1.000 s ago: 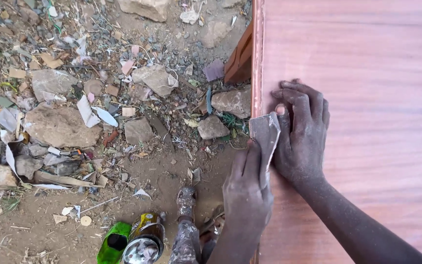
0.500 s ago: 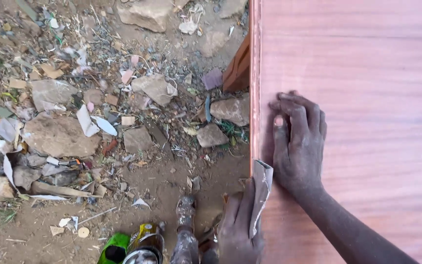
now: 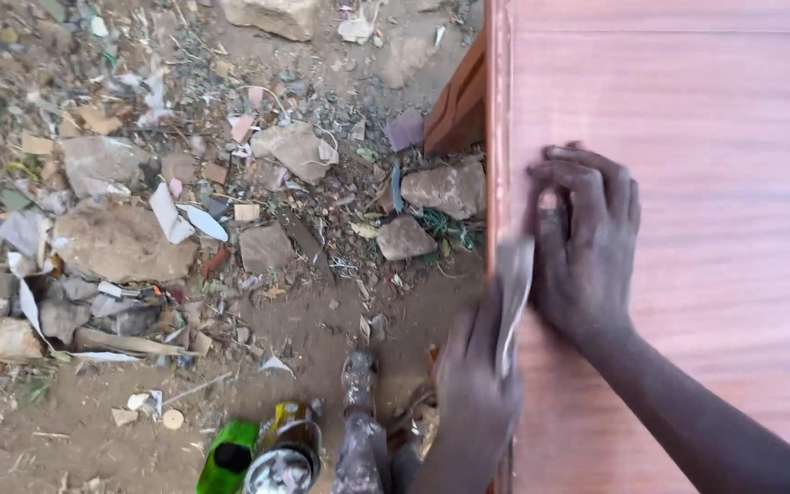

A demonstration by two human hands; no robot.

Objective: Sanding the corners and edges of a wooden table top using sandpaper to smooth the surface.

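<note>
While right hand (image 3: 585, 247) lies flat on board (image 3: 715, 183), left hand (image 3: 475, 370) grips sandpaper (image 3: 512, 284)

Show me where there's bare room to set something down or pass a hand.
Free: the wooden panel right of and above the right hand, and the dirt patch left of the green bottle and can. Crowded: the panel's left edge, where the left hand presses sandpaper, and the rubble of stones upper left.
</note>
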